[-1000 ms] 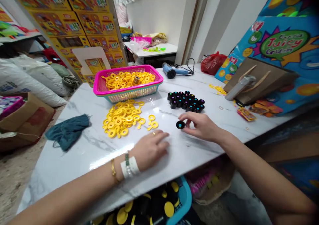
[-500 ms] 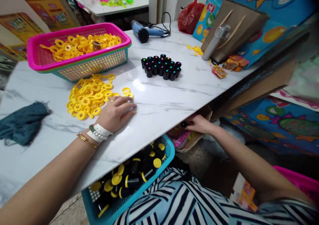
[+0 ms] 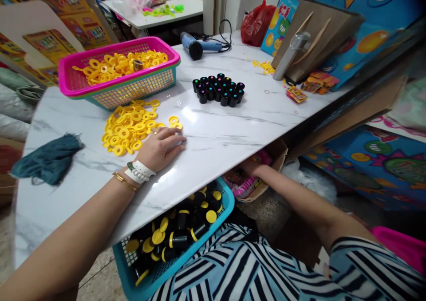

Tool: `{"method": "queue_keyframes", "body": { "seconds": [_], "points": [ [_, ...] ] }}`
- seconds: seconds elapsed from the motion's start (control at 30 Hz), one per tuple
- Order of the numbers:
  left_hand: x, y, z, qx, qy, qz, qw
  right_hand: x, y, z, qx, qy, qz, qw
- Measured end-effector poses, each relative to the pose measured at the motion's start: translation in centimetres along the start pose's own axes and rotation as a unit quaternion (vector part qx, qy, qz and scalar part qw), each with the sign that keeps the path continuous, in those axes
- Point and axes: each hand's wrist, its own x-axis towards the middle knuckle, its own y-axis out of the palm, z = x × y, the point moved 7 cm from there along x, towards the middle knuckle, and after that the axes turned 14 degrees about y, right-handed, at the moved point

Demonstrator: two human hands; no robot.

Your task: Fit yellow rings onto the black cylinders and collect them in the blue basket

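My left hand (image 3: 163,148) lies flat with its fingers stretched out on the white marble tabletop (image 3: 226,136), right beside a loose pile of yellow plastic rings (image 3: 131,125). My right hand (image 3: 253,167) reaches below the table edge into an open cardboard box (image 3: 278,152) holding pink packets (image 3: 241,182); its fingers are hidden. A cluster of small black caps with coloured dots (image 3: 218,89) stands further back on the table.
A pink basket (image 3: 140,88) of yellow rings sits at the back left, a teal cloth (image 3: 49,159) at the left. A teal basket (image 3: 133,267) of black-and-yellow pieces rests on my lap. A blue tool (image 3: 199,45), red bag (image 3: 256,19) and metal cylinder (image 3: 291,54) stand behind.
My right hand carried a black cap off the tabletop, down under the table edge and into the cardboard box. My left hand stayed flat by the rings. The view tilted down.
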Motion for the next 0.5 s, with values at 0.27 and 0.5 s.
{"method": "queue_keyframes", "body": {
  "seconds": [0.27,0.5],
  "points": [
    [-0.1,0.2,0.2,-0.009,0.001,-0.008,1.000,-5.5,-3.4,-1.3,-0.020,0.047,0.183,0.982],
    [-0.4,-0.1,0.3,0.000,-0.021,-0.013,1.000,-10.7,-4.5,5.2,0.012,-0.018,0.154,0.988]
  ]
}}
